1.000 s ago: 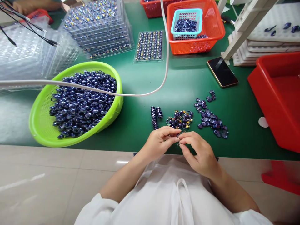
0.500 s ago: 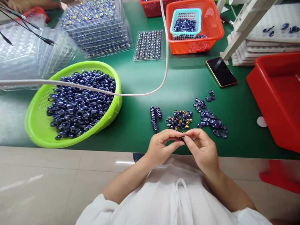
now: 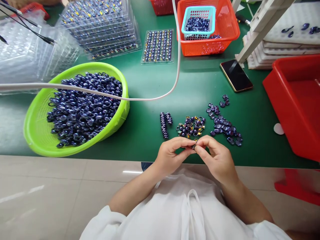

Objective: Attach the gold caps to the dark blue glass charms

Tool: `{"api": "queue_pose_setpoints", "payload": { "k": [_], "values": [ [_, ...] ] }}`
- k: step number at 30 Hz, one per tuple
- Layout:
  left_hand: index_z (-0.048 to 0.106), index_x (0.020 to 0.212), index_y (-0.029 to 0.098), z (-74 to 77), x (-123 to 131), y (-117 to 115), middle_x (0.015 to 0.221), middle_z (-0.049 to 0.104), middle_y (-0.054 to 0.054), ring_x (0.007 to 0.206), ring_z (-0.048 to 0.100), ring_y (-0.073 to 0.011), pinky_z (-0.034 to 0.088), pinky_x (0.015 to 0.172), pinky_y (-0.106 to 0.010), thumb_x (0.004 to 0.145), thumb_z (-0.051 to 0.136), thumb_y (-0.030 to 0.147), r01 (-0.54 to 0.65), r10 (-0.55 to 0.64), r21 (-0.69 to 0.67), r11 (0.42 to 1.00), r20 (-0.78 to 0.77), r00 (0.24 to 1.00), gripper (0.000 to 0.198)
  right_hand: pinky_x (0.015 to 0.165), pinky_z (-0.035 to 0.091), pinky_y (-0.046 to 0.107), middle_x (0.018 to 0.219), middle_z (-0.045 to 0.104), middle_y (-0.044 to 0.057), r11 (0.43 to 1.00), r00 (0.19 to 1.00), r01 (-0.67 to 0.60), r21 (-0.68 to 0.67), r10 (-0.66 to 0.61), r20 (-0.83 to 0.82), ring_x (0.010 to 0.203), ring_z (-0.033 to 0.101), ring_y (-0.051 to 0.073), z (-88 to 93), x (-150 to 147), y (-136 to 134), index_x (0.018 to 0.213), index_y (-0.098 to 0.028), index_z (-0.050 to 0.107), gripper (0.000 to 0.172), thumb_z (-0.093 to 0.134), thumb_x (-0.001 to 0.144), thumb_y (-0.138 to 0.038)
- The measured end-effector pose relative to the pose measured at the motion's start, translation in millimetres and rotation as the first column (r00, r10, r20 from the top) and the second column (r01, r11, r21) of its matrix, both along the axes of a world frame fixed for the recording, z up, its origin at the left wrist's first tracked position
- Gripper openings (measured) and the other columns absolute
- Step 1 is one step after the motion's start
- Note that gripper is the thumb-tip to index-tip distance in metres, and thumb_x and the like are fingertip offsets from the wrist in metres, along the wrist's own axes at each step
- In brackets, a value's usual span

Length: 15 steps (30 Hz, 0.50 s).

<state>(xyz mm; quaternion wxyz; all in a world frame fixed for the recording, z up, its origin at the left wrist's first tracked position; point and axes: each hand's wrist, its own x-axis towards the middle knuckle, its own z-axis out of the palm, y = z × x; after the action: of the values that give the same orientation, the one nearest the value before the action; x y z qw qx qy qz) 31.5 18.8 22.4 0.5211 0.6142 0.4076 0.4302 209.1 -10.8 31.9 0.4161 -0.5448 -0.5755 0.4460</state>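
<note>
Over the table (image 3: 145, 130), right grip (image 3: 220, 158) has closed beside left grip (image 3: 168, 154), both pinching a small piece (image 3: 193, 146)

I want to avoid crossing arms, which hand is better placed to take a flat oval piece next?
Probably the right hand: the flat oval pieces lie beyond it, on its side; the left hand is farther away. Both pinch a small piece, so the right might need freeing first.
</note>
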Motion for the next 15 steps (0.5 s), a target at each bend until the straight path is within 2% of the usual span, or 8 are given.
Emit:
{"api": "queue_pose_setpoints", "payload": {
  "k": [4,10,15],
  "values": [
    [0.081,0.098,0.022,1.2,-5.0,4.0,0.089,0.081,-0.005,0.076,0.075,-0.0171,0.061,0.073,-0.027,0.083,0.076,0.016,0.068,-0.070,-0.036,0.997,-0.053,0.996,0.017,0.070,0.046,0.027,0.080,0.059,-0.001,0.998,0.999,-0.034,-0.048,0.034,-0.011,0.075,0.056,0.014,0.6,2.0,1.6,0.083,-0.023,0.061,0.011,0.060,0.094,-0.025],
    [0.080,0.102,0.020,-1.1,-5.0,2.2,0.086,0.082,-0.005,0.076,0.078,-0.0193,0.063,0.074,-0.028,0.080,0.078,0.018,0.051,-0.057,-0.146,0.988,-0.039,0.998,0.022,0.068,0.046,0.027,0.080,0.061,0.000,0.993,0.999,-0.023,-0.119,0.020,-0.027,0.074,0.057,0.014,-3.5,2.2,1.5,0.081,-0.022,0.059,0.013,0.061,0.093,-0.028],
    [0.081,0.094,0.021,0.7,-7.8,3.6,0.084,0.082,-0.005,0.072,0.077,-0.0183,0.060,0.067,-0.026,0.080,0.077,0.018,0.051,-0.058,-0.050,0.997,-0.140,0.988,0.015,0.070,0.050,0.029,0.082,0.064,0.002,0.989,0.998,-0.036,-0.145,0.029,-0.048,0.076,0.061,0.016,-6.7,1.8,0.1,0.081,-0.022,0.060,0.012,0.062,0.092,-0.028]
  ]
}}
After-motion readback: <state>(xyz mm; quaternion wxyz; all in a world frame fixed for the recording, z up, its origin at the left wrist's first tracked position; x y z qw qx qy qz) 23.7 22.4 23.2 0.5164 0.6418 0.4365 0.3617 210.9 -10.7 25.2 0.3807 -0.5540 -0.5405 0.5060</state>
